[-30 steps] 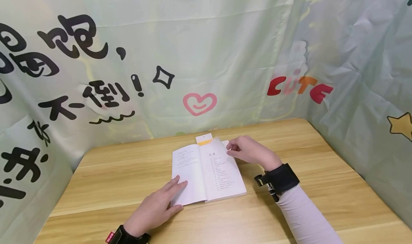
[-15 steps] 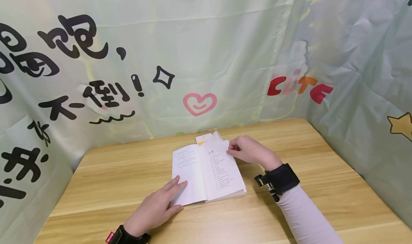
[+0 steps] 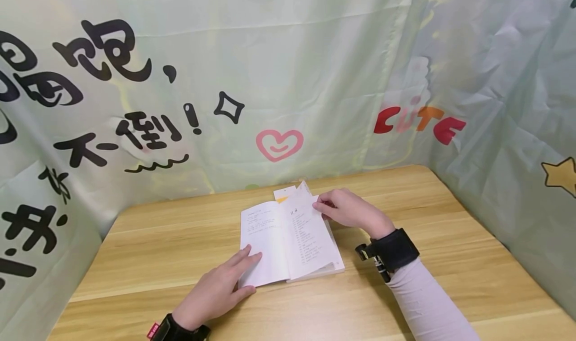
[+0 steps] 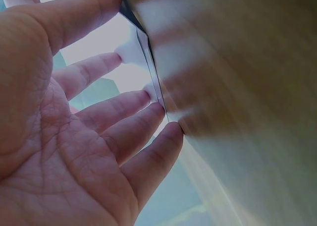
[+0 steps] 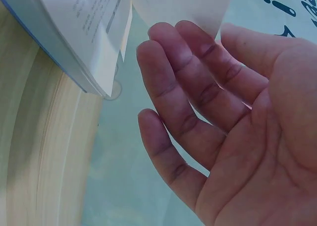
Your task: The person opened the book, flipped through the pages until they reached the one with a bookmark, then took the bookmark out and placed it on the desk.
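Note:
An open book with printed pages lies on the wooden table in the head view. My left hand rests on the lower left of its left page, fingers spread and extended, thumb by the lower edge. At the upper right corner, my right hand pinches a page between thumb and index finger. That page is lifted a little and bends at its lower corner, showing the sheets under it. In the right wrist view the page corner sits between thumb and index finger, while the other fingers are loosely bent.
A white card with an orange band sticks out past the book's top edge. The wooden table extends on both sides. A printed cloth backdrop stands behind and to the sides.
My right hand has raised the right page's corner and drawn it slightly left. The page's lower corner has lifted, and a pale pointed paper edge shows above the book. My left hand stays put.

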Tool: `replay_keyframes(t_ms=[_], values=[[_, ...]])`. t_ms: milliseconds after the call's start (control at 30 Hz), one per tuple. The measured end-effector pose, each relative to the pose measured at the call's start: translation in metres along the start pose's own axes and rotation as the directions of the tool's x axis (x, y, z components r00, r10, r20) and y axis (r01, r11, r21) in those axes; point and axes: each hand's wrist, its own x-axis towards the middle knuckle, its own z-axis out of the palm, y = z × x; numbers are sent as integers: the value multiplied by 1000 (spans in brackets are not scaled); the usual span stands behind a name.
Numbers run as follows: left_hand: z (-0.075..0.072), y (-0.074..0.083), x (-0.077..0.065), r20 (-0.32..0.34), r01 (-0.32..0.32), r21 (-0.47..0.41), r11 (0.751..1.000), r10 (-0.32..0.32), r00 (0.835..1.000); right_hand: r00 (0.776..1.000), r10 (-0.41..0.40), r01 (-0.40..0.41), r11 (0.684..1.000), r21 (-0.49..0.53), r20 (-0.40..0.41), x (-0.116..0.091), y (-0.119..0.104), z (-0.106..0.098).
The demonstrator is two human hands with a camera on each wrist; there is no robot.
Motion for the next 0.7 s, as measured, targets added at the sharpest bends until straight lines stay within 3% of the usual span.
replay_keyframes(t_ms=[267, 700], values=[[0, 1, 0, -3, 6, 2, 1000, -6, 1000, 999, -33, 31, 998, 50, 32, 0, -3, 0], [-2, 1, -1, -10, -2, 6, 1000, 2, 1000, 995, -30, 28, 999, 24, 90, 1, -11, 5]])
